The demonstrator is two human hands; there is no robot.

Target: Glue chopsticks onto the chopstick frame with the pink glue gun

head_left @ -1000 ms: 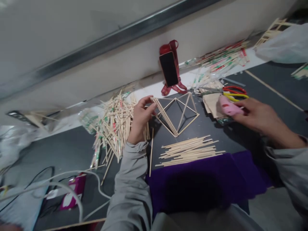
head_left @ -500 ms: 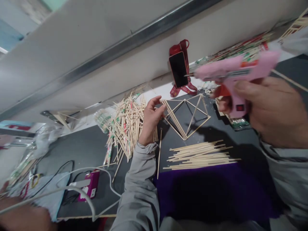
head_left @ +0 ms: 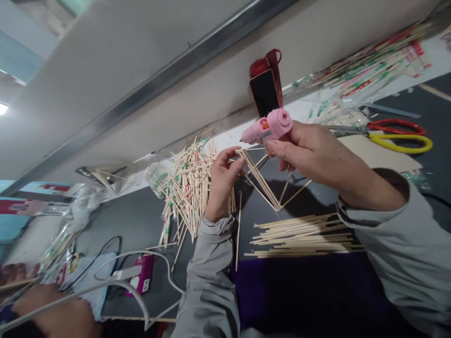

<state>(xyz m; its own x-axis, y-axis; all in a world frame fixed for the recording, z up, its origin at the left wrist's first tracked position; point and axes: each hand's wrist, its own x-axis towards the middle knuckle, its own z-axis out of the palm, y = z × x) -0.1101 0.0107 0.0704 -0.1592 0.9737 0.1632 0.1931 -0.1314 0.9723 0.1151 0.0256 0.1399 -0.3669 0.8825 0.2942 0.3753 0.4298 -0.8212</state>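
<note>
My right hand (head_left: 306,152) is closed around a pink hot glue gun (head_left: 262,130), its nozzle pointing left just above my left hand. With thumb and fingers my left hand (head_left: 227,176) pinches the upper end of a frame of wooden sticks (head_left: 262,180). Several of the frame's sticks run side by side down to a corner on the dark tabletop. Part of the frame is hidden behind my right hand. Loose wooden sticks (head_left: 303,234) lie in a row in front of it, and a single stick (head_left: 238,232) lies beside my left forearm.
A big heap of sticks (head_left: 192,188) lies left of my hand. A phone (head_left: 263,94) leans on a red bottle (head_left: 259,67) behind. Scissors (head_left: 398,136) lie right. A white cable (head_left: 141,300) and magenta power strip (head_left: 143,274) are at left, near another person's hand (head_left: 52,310).
My right hand has brought the glue gun left and turned it, so its nozzle is now close to the frame's top end. My left hand keeps its pinch. The scissors have come into view.
</note>
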